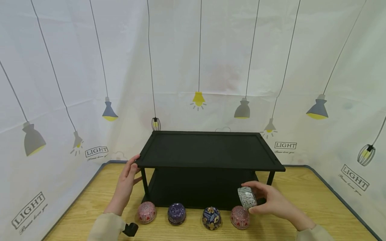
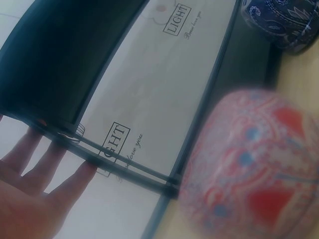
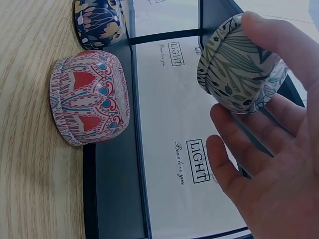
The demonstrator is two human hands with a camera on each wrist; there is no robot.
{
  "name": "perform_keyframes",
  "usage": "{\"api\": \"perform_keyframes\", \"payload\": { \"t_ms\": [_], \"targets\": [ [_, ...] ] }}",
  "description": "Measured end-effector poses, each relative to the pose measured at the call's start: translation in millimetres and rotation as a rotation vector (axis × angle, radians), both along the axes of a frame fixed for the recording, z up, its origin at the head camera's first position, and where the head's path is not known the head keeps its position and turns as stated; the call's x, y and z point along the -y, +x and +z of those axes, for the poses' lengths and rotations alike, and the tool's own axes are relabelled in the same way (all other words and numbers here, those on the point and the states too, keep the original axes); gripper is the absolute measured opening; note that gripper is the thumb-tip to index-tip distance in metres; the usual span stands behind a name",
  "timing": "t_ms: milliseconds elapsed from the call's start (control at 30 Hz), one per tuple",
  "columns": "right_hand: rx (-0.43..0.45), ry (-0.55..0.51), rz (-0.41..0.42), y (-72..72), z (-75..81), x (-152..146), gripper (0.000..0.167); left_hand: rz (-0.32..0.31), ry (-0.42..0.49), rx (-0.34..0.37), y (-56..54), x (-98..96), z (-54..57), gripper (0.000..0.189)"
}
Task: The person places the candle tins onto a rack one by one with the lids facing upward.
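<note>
Leaf-patterned tin, at 4 o'clock of the two-tier shelf.
I am watching the right hand pinching it, probably for control; the left hand, fingers spread, is touching 9 o'clock, seemingly for steadiness.

2 pink tins, 1 purple tin, 1 navy floral tin and 1 leaf-print tin join 1 black rack, 1 bench, 9 printed lamps and 4 LIGHT labels.

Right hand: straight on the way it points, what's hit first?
Probably the shelf, with the held tin touching it first: the right hand points forward-left at its open front. Depth is unclear; it may go some way in before contact.
</note>
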State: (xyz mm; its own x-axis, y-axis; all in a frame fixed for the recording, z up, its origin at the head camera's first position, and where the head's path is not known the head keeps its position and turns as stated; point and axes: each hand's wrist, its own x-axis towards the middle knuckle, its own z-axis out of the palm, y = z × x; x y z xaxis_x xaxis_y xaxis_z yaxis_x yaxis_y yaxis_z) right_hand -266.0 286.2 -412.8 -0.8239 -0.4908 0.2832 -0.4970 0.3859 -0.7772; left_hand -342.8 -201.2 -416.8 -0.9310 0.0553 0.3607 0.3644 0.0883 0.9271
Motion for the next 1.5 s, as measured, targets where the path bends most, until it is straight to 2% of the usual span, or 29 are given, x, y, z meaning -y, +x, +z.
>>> {"api": "perform_keyframes", "payload": {
  "t_ms": [267, 667, 867, 1000, 1500],
  "targets": [
    [-0.006, -0.032, 0.021, 2.2, 4.1, 1.8, 0.058, -0.011, 0.001, -0.002, -0.5, -1.2, -0.4, 0.048],
    [0.050, -0.073, 0.026, 3.6, 6.8, 2.9, 0.060, -0.010, 0.002, -0.005, 0.4, -1.6, -0.5, 0.047],
    [0.035, -0.062, 0.016, 4.3, 6.5, 2.6, 0.064, -0.017, -0.009, -0.015, 2.8, -2.5, 1.4, 0.048],
    [0.040, -0.063, 0.038, 4.7, 7.9, 2.2, 0.066, -0.013, -0.009, -0.015, 3.5, -2.8, 1.9, 0.048],
    [0.071, -0.096, 0.071, 3.6, 9.7, 5.3, 0.058, -0.009, -0.005, -0.010, -0.1, -0.8, -1.5, 0.048]
  ]
}}
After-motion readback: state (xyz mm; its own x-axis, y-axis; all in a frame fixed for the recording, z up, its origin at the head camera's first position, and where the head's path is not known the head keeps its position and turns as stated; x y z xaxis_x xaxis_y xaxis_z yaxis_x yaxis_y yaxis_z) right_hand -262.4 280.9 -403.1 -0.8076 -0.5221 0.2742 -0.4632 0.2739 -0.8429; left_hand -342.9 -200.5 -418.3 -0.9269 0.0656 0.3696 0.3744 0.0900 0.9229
